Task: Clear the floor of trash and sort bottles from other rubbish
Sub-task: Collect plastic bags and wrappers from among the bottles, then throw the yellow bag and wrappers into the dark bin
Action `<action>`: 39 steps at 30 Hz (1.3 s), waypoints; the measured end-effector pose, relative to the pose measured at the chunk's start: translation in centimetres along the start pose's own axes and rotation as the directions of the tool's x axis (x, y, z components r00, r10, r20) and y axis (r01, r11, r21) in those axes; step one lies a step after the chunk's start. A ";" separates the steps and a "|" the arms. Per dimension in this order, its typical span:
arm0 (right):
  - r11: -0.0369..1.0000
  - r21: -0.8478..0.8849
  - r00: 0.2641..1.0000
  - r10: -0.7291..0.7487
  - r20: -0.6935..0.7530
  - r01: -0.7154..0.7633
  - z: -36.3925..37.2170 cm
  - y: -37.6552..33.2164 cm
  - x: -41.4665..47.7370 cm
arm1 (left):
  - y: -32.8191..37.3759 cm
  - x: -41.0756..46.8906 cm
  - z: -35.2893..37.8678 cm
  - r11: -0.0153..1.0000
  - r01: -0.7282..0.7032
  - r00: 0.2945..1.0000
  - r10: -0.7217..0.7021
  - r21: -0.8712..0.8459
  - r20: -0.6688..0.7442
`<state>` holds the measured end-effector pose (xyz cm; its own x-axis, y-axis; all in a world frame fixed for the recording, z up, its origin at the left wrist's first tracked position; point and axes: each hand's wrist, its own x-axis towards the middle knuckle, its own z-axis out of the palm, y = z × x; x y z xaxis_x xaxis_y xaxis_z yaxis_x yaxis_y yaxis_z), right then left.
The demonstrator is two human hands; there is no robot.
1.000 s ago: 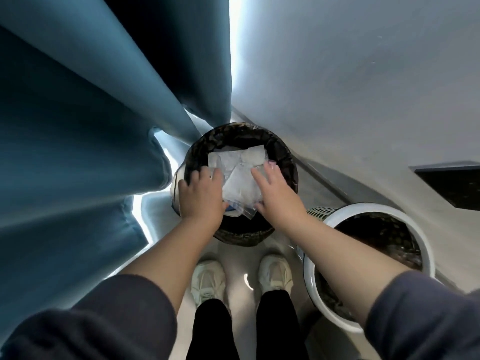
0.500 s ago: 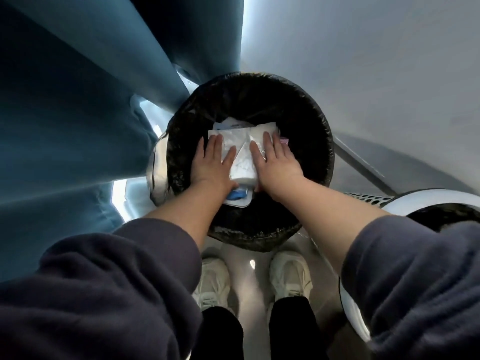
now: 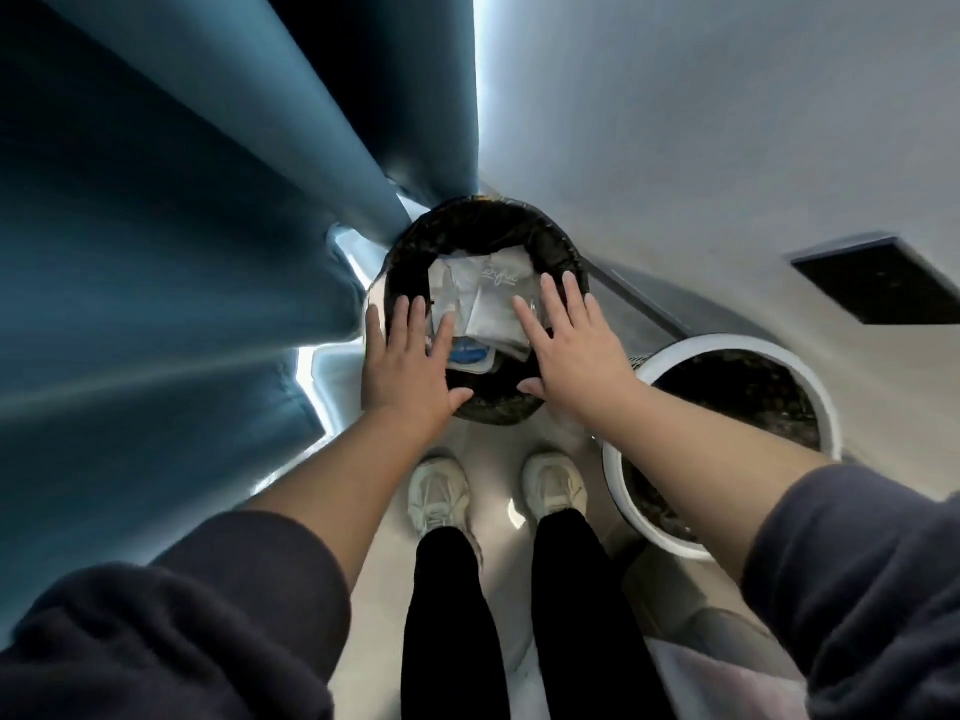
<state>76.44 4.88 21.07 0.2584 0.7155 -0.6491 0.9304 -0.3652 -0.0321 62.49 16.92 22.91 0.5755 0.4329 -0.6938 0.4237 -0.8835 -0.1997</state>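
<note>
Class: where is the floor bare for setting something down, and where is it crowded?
Bare: the strip between shoes and black bin, and the white bin's near side. Crowded: black bin, wrappers inside, left hand and right hand over it.

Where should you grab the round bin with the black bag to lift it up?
Probably the rim of the bin: left hand on its left side, right hand on its right, both hands coming from above. It is round, wide and open-topped, so the rim gives fingers an edge to hook. The curtain and wall crowd its far side.
</note>
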 end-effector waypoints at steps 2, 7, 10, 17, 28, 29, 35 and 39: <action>1.000 0.025 0.999 0.003 -0.038 -0.002 -1.8 -0.6 -3.4 | 0.1 -4.0 -1.3 0.999 0.037 0.999 -0.037 -0.034 -0.009; 0.998 0.049 0.995 -0.020 -0.100 0.025 -6.3 -2.3 -10.1 | 0.6 -13.3 -3.2 0.969 0.165 0.985 -0.173 -0.183 -0.028; 0.995 -0.030 0.991 -0.095 -0.099 0.093 -7.6 -3.6 -13.3 | 0.7 -18.5 -2.9 0.946 0.219 0.971 -0.235 -0.239 -0.037; 0.943 -0.181 0.960 -0.281 0.011 0.278 -7.7 -11.8 -18.7 | 1.3 -30.5 1.3 0.738 0.488 0.867 -0.472 -0.466 0.162; 0.674 -0.391 0.765 -0.627 0.147 0.627 -3.6 -33.5 -26.9 | -1.3 -48.9 17.1 0.273 0.768 0.580 -0.681 -0.579 0.448; 0.661 -0.407 0.761 -0.629 0.157 0.630 -3.1 -35.6 -27.7 | -1.7 -50.5 18.7 0.230 0.770 0.562 -0.686 -0.596 0.461; 0.561 -0.499 0.727 -0.642 0.242 0.661 1.1 -45.9 -32.9 | -2.7 -60.1 27.5 0.069 0.778 0.498 -0.673 -0.625 0.546; 0.459 -0.561 0.672 -0.695 0.257 0.689 3.2 -54.0 -35.7 | -4.6 -66.3 33.6 -0.022 0.800 0.428 -0.679 -0.599 0.597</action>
<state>16.12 -2.80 43.53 -0.5396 0.5813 -0.6090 0.7506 0.6598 -0.0353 -1.12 -13.70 46.60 -0.4588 0.6782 -0.5740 0.8702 0.4735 -0.1360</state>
